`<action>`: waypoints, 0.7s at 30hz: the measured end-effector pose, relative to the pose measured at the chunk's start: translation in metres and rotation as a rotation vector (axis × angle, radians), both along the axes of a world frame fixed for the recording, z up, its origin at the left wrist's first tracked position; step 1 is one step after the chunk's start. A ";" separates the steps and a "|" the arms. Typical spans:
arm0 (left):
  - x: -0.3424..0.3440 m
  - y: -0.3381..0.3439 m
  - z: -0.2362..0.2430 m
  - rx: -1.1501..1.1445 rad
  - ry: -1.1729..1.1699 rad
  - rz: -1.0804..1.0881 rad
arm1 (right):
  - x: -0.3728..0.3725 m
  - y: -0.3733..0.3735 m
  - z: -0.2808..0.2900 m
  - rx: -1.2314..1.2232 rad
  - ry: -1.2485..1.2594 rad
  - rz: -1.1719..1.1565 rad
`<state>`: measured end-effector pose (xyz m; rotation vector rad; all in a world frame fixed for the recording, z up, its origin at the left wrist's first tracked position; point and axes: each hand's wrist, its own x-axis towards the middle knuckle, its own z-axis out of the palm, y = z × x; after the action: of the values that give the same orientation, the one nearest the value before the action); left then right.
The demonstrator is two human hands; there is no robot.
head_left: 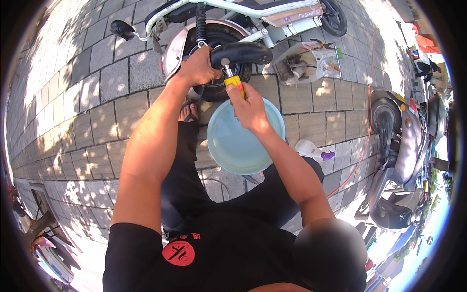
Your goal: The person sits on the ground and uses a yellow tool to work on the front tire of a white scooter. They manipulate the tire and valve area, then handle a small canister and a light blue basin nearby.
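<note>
I hold a black tube (pixel 250 52) at the far scooter wheel (pixel 226 35).
My left hand (pixel 198 68) grips its left end; my right hand (pixel 250 108) clasps a yellow-handled tool (pixel 234 82), metal tip at the tube.

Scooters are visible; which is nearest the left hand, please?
The white-framed scooter, its black wheel beside the left hand; the silver scooter is farther right.

Inner tube (pixel 245 52): black, smooth, rounded; bulging section set crosswise, projecting right past the wheel (pixel 210 92). Hand tool (pixel 234 82): yellow handle, metal shank, round head — tilted up-left, head over the tube's left part — contact unconfirmed.
</note>
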<state>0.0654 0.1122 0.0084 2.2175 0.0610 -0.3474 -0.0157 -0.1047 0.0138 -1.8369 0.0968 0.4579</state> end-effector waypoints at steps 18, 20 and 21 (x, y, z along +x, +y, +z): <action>-0.024 -0.018 0.016 0.234 0.001 -0.155 | 0.023 -0.084 0.061 0.264 0.003 -0.333; -0.033 -0.036 0.012 0.310 -0.022 -0.182 | 0.018 -0.104 0.066 0.248 -0.032 -0.389; -0.033 -0.041 0.010 0.339 -0.010 -0.203 | 0.016 -0.111 0.074 0.242 -0.056 -0.414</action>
<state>0.0322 0.0709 0.0185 2.5688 -0.1199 -0.4655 -0.0001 -0.2161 0.0875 -1.5379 0.3601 0.1203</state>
